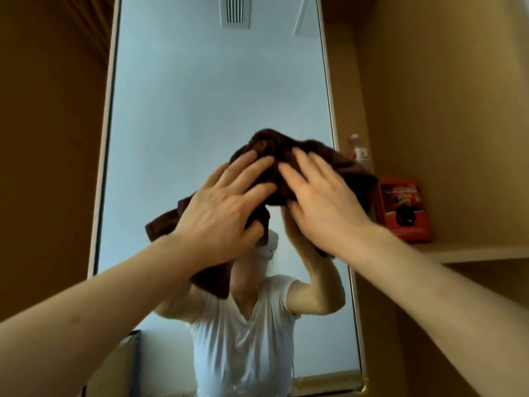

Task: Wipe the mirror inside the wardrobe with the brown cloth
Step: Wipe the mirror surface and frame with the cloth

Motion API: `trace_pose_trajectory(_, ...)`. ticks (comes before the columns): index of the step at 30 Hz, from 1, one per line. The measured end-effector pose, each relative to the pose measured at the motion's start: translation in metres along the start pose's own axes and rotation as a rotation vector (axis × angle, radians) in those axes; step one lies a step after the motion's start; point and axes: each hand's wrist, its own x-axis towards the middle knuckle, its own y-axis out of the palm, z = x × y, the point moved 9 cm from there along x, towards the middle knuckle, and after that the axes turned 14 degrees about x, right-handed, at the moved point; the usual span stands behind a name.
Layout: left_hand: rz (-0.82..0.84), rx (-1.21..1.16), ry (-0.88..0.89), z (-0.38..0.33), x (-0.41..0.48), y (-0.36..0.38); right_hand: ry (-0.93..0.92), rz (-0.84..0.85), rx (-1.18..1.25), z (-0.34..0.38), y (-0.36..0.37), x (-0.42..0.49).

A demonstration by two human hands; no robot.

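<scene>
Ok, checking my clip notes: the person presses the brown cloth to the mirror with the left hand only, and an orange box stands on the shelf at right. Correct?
Not quite. The head view shows both the left hand and the right hand pressing the brown cloth to the mirror; the orange box does stand on the shelf at right.

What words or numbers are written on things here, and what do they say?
Orange box on the shelf: printed lines, too blurred to read.
Bottle by the mirror's edge: a label, too blurred to read.
Nothing else shows any writing.
</scene>
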Motion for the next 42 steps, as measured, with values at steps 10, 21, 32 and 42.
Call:
trace_pose_trajectory(10, 0.085, 0.012, 0.071, 0.013, 0.043, 0.002, 0.017, 0.019, -0.219, -0.017, -0.017, 0.028)
trace_pose_trajectory(21, 0.152, -0.084, 0.048, 0.004, 0.056, 0.005, 0.131, 0.113, -0.123, -0.016, -0.039, 0.029)
trace_pose_trajectory(32, 0.150, -0.102, 0.369, -0.086, -0.058, 0.011, 0.186, 0.258, -0.095, 0.005, 0.009, -0.119)
trace_pose_trajectory(42, 0.064, -0.063, 0.150, -0.045, 0.014, 0.003, 0.149, 0.023, -0.090, -0.005, -0.033, -0.041)
